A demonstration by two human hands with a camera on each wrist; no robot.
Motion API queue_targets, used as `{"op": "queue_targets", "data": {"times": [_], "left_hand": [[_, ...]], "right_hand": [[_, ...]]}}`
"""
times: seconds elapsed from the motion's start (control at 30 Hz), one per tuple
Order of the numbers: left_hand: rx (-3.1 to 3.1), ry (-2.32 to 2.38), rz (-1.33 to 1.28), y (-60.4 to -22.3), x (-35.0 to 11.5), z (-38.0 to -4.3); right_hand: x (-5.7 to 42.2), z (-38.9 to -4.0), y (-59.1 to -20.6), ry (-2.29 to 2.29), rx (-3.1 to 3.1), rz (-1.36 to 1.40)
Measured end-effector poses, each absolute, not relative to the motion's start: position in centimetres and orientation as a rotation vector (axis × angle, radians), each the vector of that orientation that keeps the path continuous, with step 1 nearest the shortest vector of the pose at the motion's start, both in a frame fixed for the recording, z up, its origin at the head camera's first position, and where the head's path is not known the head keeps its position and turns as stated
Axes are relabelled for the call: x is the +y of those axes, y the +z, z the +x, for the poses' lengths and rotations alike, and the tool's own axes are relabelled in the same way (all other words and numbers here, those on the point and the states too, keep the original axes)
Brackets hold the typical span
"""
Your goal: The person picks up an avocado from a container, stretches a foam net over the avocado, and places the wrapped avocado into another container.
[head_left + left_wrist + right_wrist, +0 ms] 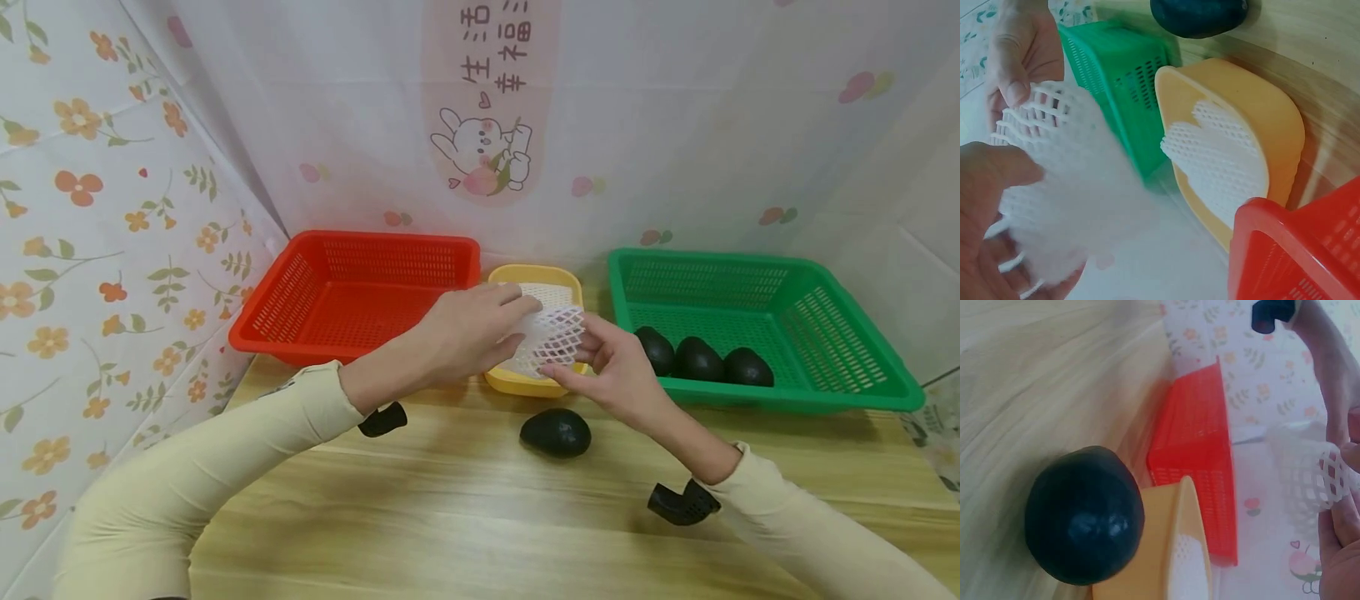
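Note:
A white foam net sleeve [555, 340] is held up between both hands, above the front of a yellow basket [525, 387]. My left hand [468, 332] grips one end, its thumb and fingers on either side of the mesh in the left wrist view. The right hand [618, 367] pinches the open-meshed end by its edge. Nothing shows inside the sleeve [1079, 181]. On the table in front of the yellow basket lies a dark avocado [557, 433], apart from both hands. More white foam nets [1219, 159] lie in the yellow basket.
A red basket [352, 239] stands at the left, with no contents visible. To the right, a green basket [750, 393] holds three dark avocados [699, 360] along its near side. Patterned cloth [360, 125] hangs behind the wooden table [465, 517].

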State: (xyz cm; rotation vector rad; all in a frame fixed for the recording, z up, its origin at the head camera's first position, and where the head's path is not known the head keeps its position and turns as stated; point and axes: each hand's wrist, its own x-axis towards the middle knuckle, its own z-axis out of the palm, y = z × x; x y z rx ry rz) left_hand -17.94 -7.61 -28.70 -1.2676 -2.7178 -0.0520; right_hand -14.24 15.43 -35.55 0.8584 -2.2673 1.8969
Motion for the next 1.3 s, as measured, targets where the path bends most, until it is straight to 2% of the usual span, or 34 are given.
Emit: {"op": "queue_targets", "data": {"times": [0.23, 0.5, 0.9, 1.1, 1.3], "left_hand": [[-2.757, -0.255, -0.983, -29.2, -8.4, -17.8], [-2.632, -0.250, -0.846, -30.0, -9.4, -17.2], [-2.778, -1.076, -1.116, -30.8, -9.7, -17.0], [-2.726, -1.270, -1.270, -31.5, -9.5, -16.8], [-2.679, -1.402, -1.248, -31.0, -9.5, -16.7]], "right_hand": [[16.4, -14.9, -35.5, 2.033, -2.206, 0.885], [16.9, -15.3, -35.4, 2.172, -2.179, 0.983], [17.0, -15.1, -35.8, 2.059, -2.388, 0.952], [16.9, -15.1, -36.0, 2.206, -2.324, 1.006], [16.9, -15.1, -35.9, 2.206, -2.302, 1.080]]}}
